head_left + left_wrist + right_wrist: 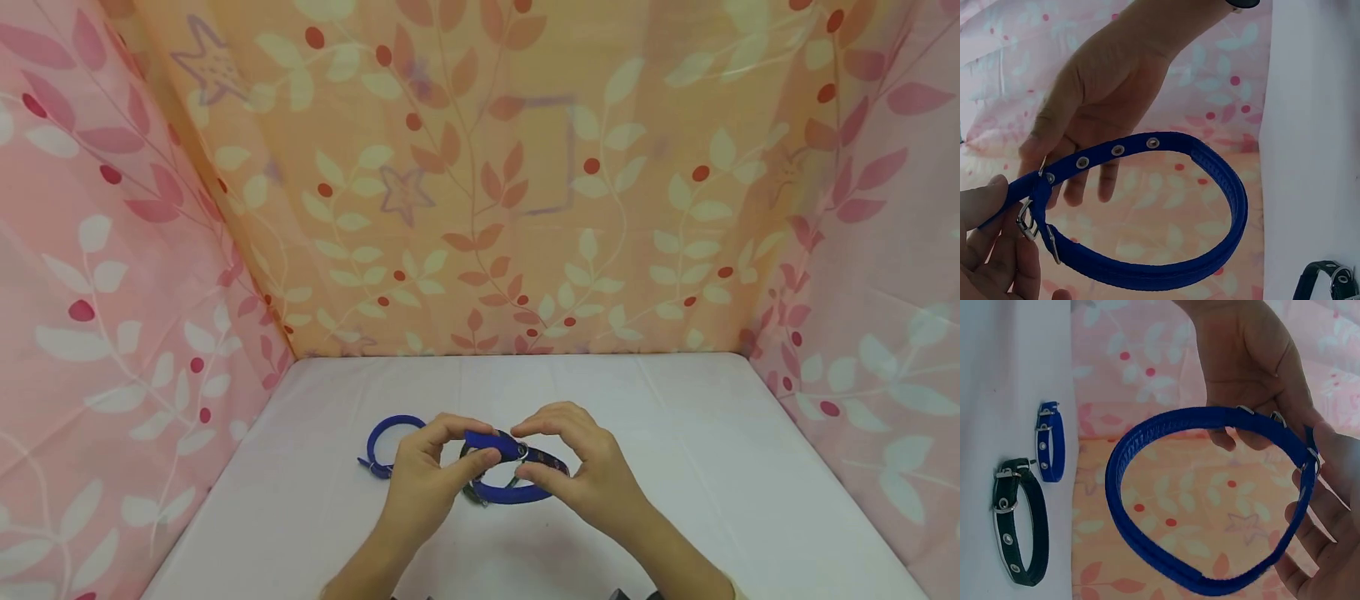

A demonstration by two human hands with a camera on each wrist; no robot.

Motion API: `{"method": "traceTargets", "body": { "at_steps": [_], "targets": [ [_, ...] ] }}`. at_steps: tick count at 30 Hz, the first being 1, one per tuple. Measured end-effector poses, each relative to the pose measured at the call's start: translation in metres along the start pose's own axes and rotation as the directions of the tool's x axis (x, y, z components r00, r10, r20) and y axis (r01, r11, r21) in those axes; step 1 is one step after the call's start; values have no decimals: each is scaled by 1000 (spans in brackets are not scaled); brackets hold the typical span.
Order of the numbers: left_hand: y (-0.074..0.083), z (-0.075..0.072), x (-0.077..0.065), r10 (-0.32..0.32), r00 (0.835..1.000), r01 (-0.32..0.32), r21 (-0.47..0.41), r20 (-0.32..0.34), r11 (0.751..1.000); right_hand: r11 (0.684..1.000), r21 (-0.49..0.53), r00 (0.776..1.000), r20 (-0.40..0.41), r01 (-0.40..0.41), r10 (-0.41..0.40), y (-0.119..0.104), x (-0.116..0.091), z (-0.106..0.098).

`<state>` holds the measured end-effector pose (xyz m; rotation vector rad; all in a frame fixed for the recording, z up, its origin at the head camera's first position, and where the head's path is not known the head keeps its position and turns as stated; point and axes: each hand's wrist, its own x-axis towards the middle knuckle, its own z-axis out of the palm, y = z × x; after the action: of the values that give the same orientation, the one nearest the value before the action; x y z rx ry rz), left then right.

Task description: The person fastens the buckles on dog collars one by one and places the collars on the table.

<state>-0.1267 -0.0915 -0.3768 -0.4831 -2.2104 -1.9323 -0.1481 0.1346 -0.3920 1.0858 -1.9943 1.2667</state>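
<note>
Both hands hold a blue buckle collar (517, 495) above the table, its loop open below the fingers. My left hand (423, 479) pinches one end of the strap between thumb and fingers. At the collar's metal ring and strap, my right hand (596, 462) grips with the thumb in front and fingers behind. Metal eyelets line the strap in the left wrist view, near a silver buckle (1025, 220). A second blue collar (1051, 447), fastened in a loop, lies on the table. Near it is a black collar (1036, 531) with eyelets, partly hidden behind the hands in the head view.
The white table (675, 517) stretches under the hands. Pink leaf-patterned cloth (112, 333) hangs at both sides, and an orange leaf-patterned cloth (465, 208) stands along the back edge.
</note>
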Motion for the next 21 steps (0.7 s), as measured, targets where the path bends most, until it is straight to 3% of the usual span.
{"method": "traceTargets", "body": {
  "at_steps": [5, 13, 17, 21],
  "targets": [
    [-1, 1, 1, 17, 999, -17, 27, 30, 999, 999, -39, 999, -34, 17, -19, -3, -1, 4],
    [0, -7, 5, 43, 997, -43, -11, -59, 999, 991, -92, 995, -1, -101, 102, 7, -1, -1],
    [-1, -8, 5, 23, 997, -27, -52, -79, 998, 978, -118, 984, 30, -173, 178, 8, -1, -4],
    [-4, -4, 5, -22, 998, 21, -22, -52, 1000, 973, -138, 980, 57, -183, 192, 6, -1, -3]
  ]
}}
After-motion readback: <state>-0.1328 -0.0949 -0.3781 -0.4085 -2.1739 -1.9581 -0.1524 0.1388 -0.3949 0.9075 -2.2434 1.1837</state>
